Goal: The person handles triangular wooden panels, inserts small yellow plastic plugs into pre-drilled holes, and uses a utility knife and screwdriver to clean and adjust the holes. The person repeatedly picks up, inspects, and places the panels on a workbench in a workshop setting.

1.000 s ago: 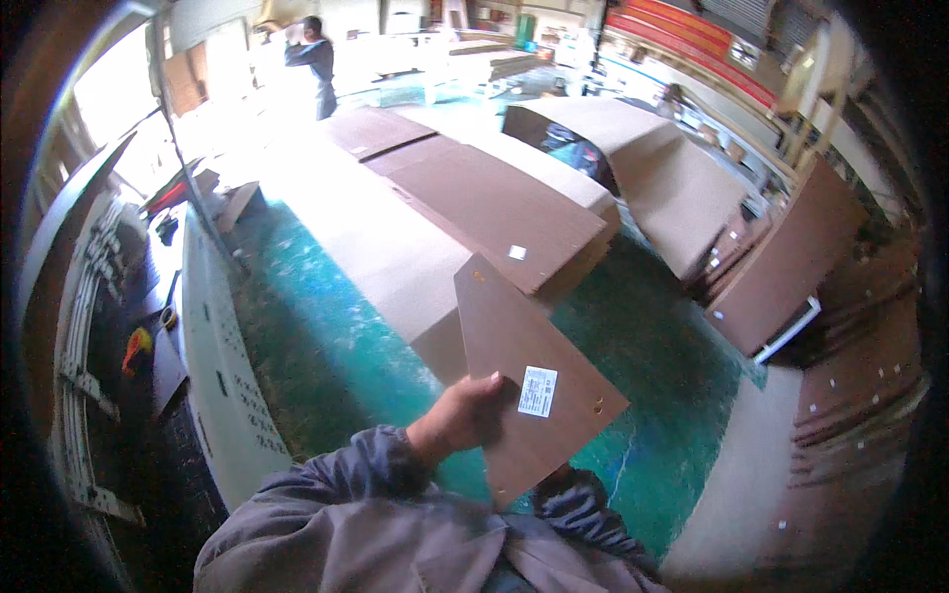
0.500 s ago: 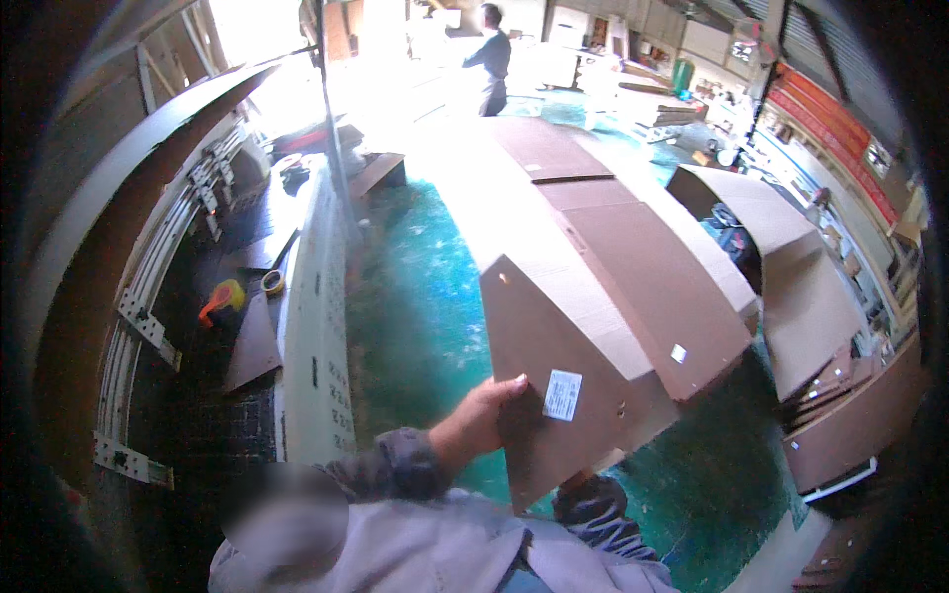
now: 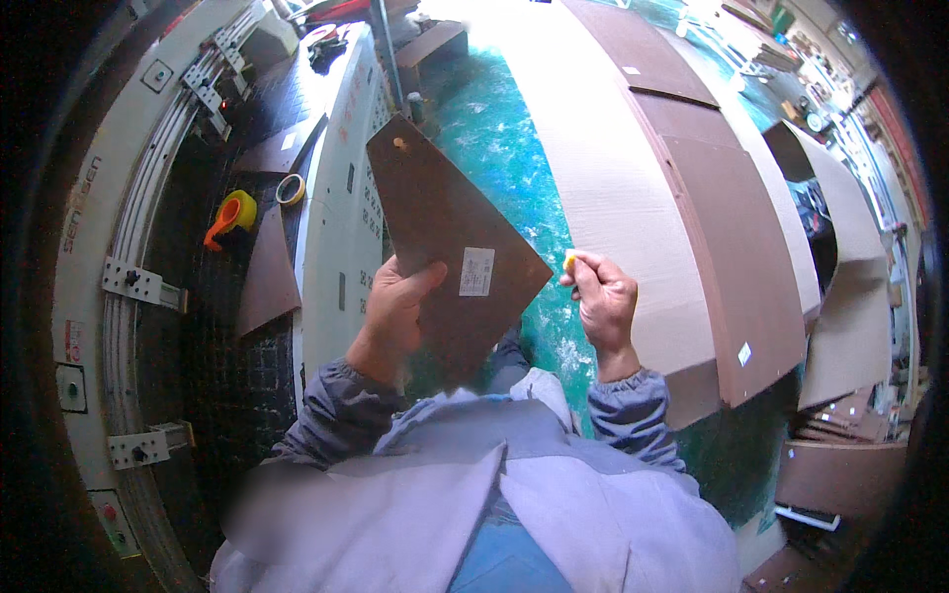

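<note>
My left hand [image 3: 393,314] grips a brown, angular board [image 3: 450,222] by its left edge, thumb on its face. The board is tilted up in front of me, with a white label [image 3: 476,272] on it and a small pale spot near its upper corner. To the right of the board, apart from it, my right hand [image 3: 605,301] is raised with thumb and fingertips pinched on a small yellow piece [image 3: 570,263]. Its exact kind is too small to make out.
At left, a long machine [image 3: 148,287] with metal rails has a dark bed holding an orange-yellow tape dispenser [image 3: 233,217], a tape roll [image 3: 291,190] and a brown offcut [image 3: 269,267]. Right of me lie long brown panels [image 3: 736,257] on cardboard [image 3: 633,208]. More cardboard [image 3: 850,267] stands beyond.
The board has shifted left and turned in my left hand. My right hand has come from behind the board into the open, pinching the yellow piece. The view has tipped downward.
</note>
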### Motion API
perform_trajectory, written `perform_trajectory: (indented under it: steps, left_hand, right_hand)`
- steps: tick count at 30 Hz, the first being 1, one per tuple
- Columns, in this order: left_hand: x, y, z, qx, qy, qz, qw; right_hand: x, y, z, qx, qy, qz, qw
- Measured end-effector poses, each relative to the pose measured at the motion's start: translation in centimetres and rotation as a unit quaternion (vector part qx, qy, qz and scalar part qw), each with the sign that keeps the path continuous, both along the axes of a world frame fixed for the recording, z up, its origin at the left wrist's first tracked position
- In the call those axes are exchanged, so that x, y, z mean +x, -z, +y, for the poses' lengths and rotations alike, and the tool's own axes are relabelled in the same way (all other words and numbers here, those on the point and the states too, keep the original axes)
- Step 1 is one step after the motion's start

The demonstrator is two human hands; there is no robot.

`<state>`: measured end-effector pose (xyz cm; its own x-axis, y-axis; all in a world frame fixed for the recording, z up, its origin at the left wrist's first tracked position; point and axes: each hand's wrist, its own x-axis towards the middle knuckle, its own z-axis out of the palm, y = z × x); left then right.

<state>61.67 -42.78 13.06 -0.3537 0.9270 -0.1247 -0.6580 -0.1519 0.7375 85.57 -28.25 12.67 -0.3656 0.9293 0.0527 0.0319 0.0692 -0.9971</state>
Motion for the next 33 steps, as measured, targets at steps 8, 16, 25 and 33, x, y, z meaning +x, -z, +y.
perform_trajectory:
  steps: [8,16,25,33]
  left_hand:
    - [-6.9,1.9,9.5,-0.072,-0.054,0.106,0.990]
    - [-12.6,0.0,15.6,-0.102,-0.109,0.087,0.985]
    - [-24.1,-0.7,20.4,-0.090,-0.150,0.124,0.977]
    - [-31.8,-2.1,22.7,-0.112,-0.154,0.129,0.973]
  right_hand:
    - [-16.9,-6.2,16.0,0.112,-0.228,0.070,0.965]
    - [-32.1,-8.5,25.7,0.146,-0.377,0.088,0.910]
    - [-46.7,-9.2,29.8,0.187,-0.375,0.139,0.897]
    - [-55.8,-9.5,31.6,0.373,-0.302,0.197,0.855]
